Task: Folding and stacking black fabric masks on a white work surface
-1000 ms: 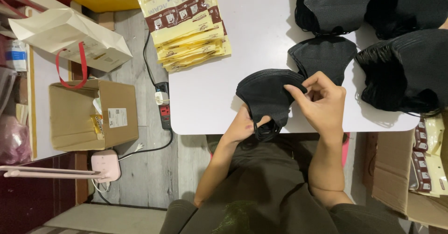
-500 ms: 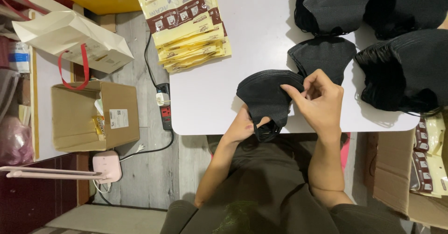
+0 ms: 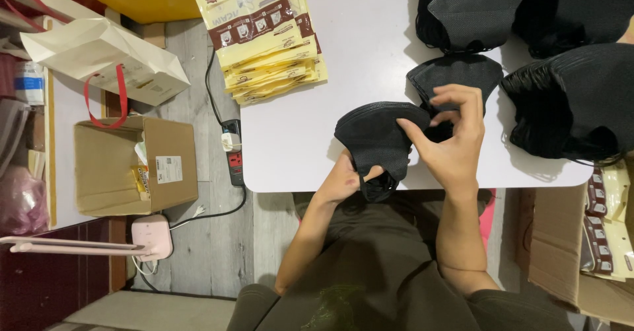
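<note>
Head view: the left hand (image 3: 343,180) has its grip clamped on the lower edge of a black face mask (image 3: 380,139), at the near edge of the white desk (image 3: 297,146). The right hand (image 3: 452,139) pinches the same mask's right side, fingers together on the fabric. Just beyond that grip lies a single black mask (image 3: 456,73); further right, stacked black masks (image 3: 568,100). Well left, yellow packets (image 3: 267,34).
</note>
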